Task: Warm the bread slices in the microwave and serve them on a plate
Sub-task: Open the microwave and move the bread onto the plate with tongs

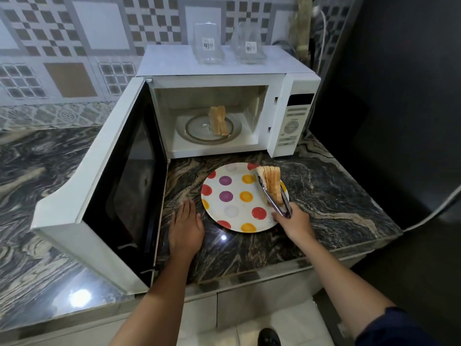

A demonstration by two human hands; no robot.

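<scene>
I look into the microwave [294, 116], which stands on the desk [336, 186] with its door [104, 186] swung wide to the left. The plate [232, 211] lies on the desk just in front of the opening. Over its right rim the tongs [274, 203] clamp a stack [272, 183] of bread, its long axis running away from me toward the oven. I cannot tell whether the stack touches the plate. Two slices [219, 121] stand on edge on the turntable [199, 131], straight beyond the tong tips. My right hand [295, 223] is the nearer to them, I judge. Its fingers [277, 217] curl round the tongs' near end, squeezing them onto the stack. My left hand [185, 231] rests flat on the desk just left of the plate, fingers straight, holding nothing.
</scene>
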